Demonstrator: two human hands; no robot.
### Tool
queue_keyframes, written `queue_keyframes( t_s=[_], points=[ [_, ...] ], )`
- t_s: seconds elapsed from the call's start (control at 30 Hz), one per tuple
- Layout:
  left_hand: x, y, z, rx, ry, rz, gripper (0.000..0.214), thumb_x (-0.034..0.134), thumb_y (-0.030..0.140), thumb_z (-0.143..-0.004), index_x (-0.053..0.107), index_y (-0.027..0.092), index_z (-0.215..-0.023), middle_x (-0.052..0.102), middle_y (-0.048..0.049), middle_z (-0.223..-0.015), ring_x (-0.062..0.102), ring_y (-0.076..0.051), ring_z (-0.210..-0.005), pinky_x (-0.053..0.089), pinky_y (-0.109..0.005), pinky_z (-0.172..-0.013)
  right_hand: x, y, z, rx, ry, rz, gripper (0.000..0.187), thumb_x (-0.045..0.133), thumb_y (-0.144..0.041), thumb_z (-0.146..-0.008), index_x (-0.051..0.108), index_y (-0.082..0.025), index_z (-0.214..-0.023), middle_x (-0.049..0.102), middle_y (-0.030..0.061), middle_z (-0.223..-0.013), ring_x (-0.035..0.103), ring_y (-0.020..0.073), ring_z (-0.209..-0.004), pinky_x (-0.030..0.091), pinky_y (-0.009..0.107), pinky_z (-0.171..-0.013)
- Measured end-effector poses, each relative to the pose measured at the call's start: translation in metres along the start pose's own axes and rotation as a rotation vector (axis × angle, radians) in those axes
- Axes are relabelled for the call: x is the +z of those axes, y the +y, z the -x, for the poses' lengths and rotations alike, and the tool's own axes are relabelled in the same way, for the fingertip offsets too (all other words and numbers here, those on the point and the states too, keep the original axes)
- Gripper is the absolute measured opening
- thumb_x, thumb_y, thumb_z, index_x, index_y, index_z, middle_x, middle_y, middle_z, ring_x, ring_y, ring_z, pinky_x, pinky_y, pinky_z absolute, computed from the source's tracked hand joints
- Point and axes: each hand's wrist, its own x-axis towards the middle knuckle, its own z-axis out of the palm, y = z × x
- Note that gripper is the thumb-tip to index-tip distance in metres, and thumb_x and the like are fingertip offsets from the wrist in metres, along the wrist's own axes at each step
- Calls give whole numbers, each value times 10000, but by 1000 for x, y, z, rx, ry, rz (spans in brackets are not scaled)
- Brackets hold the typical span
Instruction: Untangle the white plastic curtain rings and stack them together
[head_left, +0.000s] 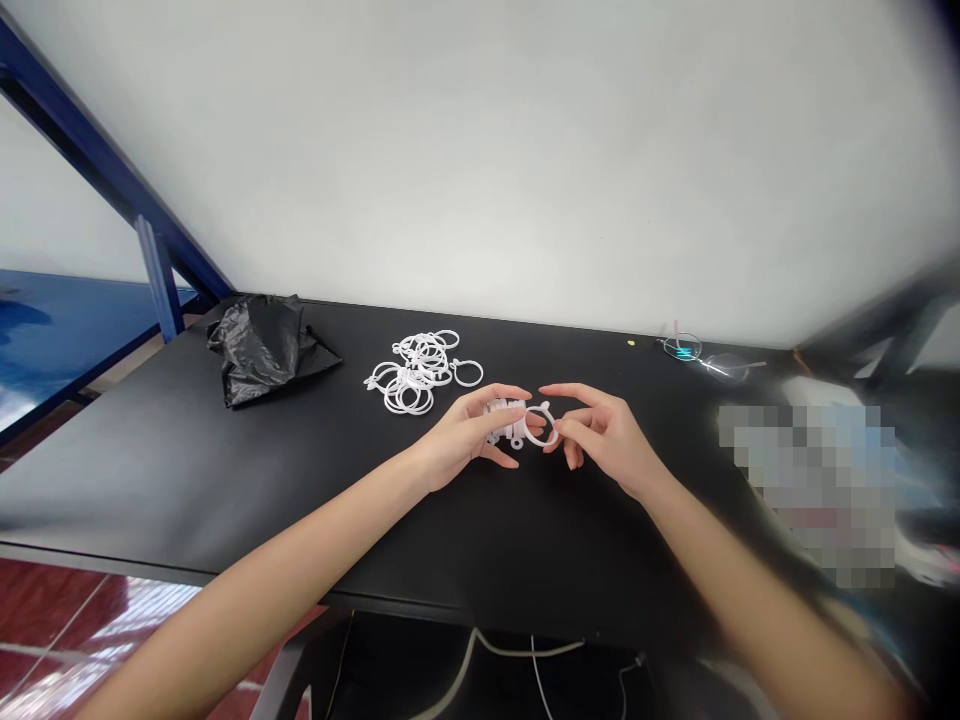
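Observation:
My left hand (469, 432) is closed round a stack of white plastic rings (504, 418), held just above the black table (225, 460). My right hand (600, 430) pinches a single white ring (540, 425) by its edge and holds it against the end of that stack. Both hands meet near the middle of the table. A loose pile of white rings (420, 372) lies on the table just beyond my left hand.
A crumpled black plastic bag (262, 345) lies at the table's far left. A pair of glasses (705, 357) rests near the wall at the far right. A blurred patch covers the right side. Blue metal framing (157, 270) stands at the left. Cables hang under the table's front edge.

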Motion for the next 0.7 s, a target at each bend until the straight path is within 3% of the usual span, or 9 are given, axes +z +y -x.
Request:
queue_keyframes(
  t_s=[0.13, 0.37, 0.57, 0.7],
  points=[
    [0, 0, 1, 0, -20, -36, 434, 771, 337, -771, 595, 205, -1145, 704, -113, -1091, 663, -238, -1029, 573, -212, -583, -1, -2, 0, 20, -17, -36, 480, 653, -354, -812, 576, -164, -1246, 734, 30, -630, 580, 122, -408, 455, 236, -442],
    [0, -1, 1, 11, -9, -30, 382, 769, 335, -769, 626, 197, -1095, 694, -74, -981, 661, -199, -948, 564, -188, -550, -5, -6, 2, 44, -79, 25, 464, 669, -398, -824, 610, -157, -1215, 648, -22, -493, 526, 109, -366, 456, 236, -430],
    [0, 0, 0, 19, -15, -24, 332, 742, 384, -791, 661, 192, -1049, 677, -81, -1021, 643, -184, -925, 573, -201, -574, -4, -1, 1, -25, -154, 44, 425, 703, -372, -802, 648, -154, -1162, 671, 6, -633, 519, 91, -428, 483, 251, -460],
    [0, 3, 0, -11, -25, 16, 299, 703, 382, -823, 666, 190, -1050, 674, -89, -1015, 649, -201, -926, 577, -220, -577, -2, 4, 0, -96, -135, 21, 385, 700, -329, -803, 660, -174, -1153, 703, 72, -882, 599, 114, -532, 498, 253, -463]
  ],
)
